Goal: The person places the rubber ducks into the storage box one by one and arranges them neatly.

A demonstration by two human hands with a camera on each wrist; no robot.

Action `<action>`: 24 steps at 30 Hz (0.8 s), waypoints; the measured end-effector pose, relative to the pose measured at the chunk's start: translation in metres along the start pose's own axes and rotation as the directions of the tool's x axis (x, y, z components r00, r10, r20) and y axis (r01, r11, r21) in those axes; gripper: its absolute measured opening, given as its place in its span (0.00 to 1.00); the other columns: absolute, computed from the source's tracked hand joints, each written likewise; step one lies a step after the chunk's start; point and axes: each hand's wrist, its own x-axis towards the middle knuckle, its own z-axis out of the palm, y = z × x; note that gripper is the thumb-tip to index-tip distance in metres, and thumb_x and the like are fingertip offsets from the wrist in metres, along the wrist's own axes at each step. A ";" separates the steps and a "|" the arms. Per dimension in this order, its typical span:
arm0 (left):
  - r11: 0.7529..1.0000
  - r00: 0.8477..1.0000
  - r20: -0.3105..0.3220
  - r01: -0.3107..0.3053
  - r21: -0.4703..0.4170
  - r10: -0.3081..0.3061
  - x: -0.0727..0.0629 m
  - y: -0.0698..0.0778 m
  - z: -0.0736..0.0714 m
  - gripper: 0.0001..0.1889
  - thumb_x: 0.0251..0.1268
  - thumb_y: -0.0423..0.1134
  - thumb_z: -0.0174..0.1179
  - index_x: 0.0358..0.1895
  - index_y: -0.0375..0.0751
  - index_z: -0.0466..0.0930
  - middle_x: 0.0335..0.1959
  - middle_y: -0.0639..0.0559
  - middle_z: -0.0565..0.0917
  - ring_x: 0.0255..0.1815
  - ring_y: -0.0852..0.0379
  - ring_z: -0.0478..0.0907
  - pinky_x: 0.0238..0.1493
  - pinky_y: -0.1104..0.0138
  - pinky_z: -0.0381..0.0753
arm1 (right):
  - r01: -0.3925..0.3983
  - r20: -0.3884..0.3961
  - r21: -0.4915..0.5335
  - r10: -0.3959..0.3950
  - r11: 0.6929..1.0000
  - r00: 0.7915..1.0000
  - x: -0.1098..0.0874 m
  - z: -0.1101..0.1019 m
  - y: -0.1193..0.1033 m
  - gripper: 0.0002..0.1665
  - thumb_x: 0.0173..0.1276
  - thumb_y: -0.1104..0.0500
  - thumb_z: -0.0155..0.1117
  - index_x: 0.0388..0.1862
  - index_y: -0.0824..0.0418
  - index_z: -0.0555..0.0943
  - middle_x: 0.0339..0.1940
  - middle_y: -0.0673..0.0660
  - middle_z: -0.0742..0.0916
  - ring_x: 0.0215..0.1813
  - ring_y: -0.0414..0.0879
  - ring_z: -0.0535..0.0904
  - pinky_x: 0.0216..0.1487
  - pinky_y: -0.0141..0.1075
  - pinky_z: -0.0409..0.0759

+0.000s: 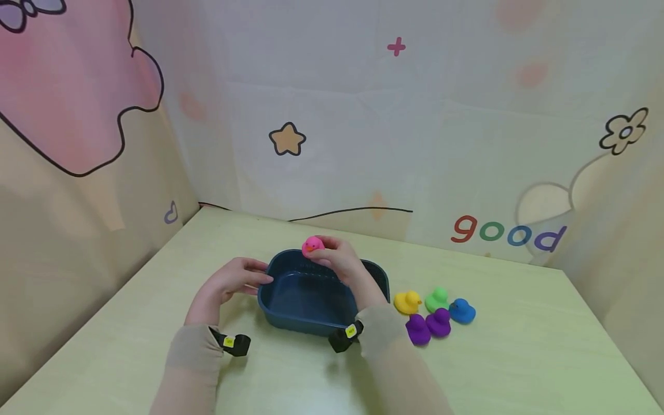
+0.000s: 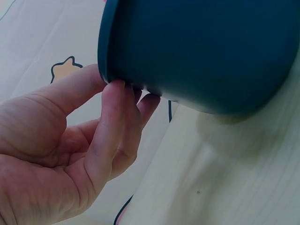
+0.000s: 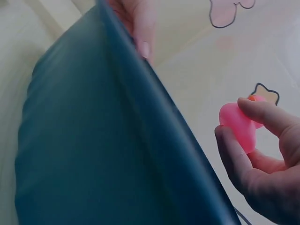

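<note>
My right hand [image 1: 339, 258] pinches a pink rubber duck [image 1: 312, 246] between thumb and fingers, above the far rim of a dark blue plastic basin [image 1: 311, 327]. In the right wrist view the pink duck [image 3: 238, 125] is held beyond the basin's rim [image 3: 161, 108]. At the basin's left end my left hand [image 1: 238, 278] holds the rim, thumb at the edge and fingers against the outer wall. The left wrist view shows those fingertips [image 2: 115, 91] at the basin's side [image 2: 197, 51]. The part of the basin behind my right forearm is hidden.
Right of the basin, a yellow duck [image 1: 407, 302], a green duck [image 1: 437, 300], a blue duck [image 1: 462, 311] and two purple ducks [image 1: 418, 329] sit close together on the pale table [image 1: 529, 346]. A printed cloth wall [image 1: 353, 161] stands behind the table.
</note>
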 end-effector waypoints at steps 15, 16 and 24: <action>1.000 1.000 -0.004 0.005 0.010 -0.005 0.000 0.000 0.001 0.30 0.66 0.37 0.61 0.66 0.25 0.66 0.60 0.31 0.77 0.46 0.51 0.83 0.48 0.62 0.85 | -0.089 0.006 -0.108 0.091 0.990 0.996 0.005 0.022 0.002 0.33 0.63 0.66 0.68 0.67 0.68 0.70 0.63 0.66 0.77 0.61 0.57 0.77 0.60 0.42 0.79; 1.000 1.000 -0.004 0.005 0.009 -0.005 0.000 0.000 0.001 0.30 0.66 0.37 0.61 0.66 0.25 0.66 0.60 0.31 0.77 0.46 0.52 0.83 0.48 0.62 0.85 | -0.098 0.004 -0.119 0.099 0.988 0.995 0.005 0.023 0.001 0.34 0.62 0.66 0.68 0.67 0.68 0.70 0.63 0.66 0.77 0.61 0.57 0.77 0.60 0.42 0.79; 1.000 1.000 -0.004 0.013 0.008 -0.013 0.001 0.000 -0.001 0.30 0.66 0.38 0.62 0.66 0.26 0.66 0.60 0.31 0.77 0.44 0.54 0.83 0.50 0.60 0.85 | -0.135 0.000 -0.227 0.138 0.964 0.990 0.003 0.031 -0.001 0.33 0.61 0.63 0.70 0.66 0.67 0.73 0.62 0.65 0.79 0.59 0.57 0.79 0.62 0.44 0.79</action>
